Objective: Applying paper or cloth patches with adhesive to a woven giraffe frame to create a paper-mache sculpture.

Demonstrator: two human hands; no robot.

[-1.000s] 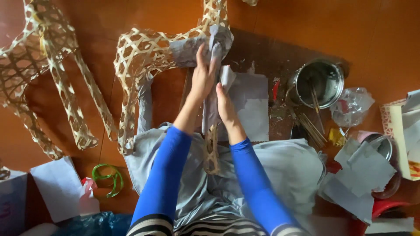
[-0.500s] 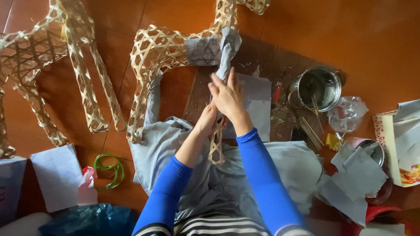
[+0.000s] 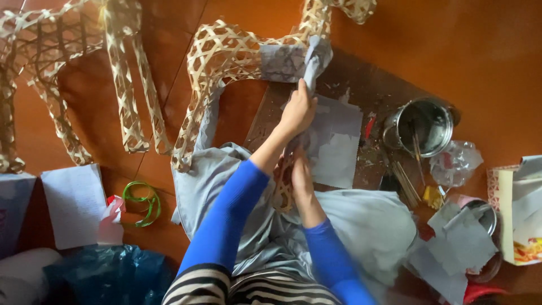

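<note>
Both hands now sit further apart along the front leg of the woven bamboo animal frame [image 3: 226, 56] than half a second ago. The left hand [image 3: 297, 113] has slid up and clasps the grey paper [image 3: 310, 62] wrapped round the leg. The right hand [image 3: 299, 178] has dropped lower, apparently gripping the bare leg end, though blur hides its fingers. The steel pot [image 3: 423, 125] stands to the right.

Soft daylight, warm floor sheen, slight motion blur, mild edge distortion.
</note>
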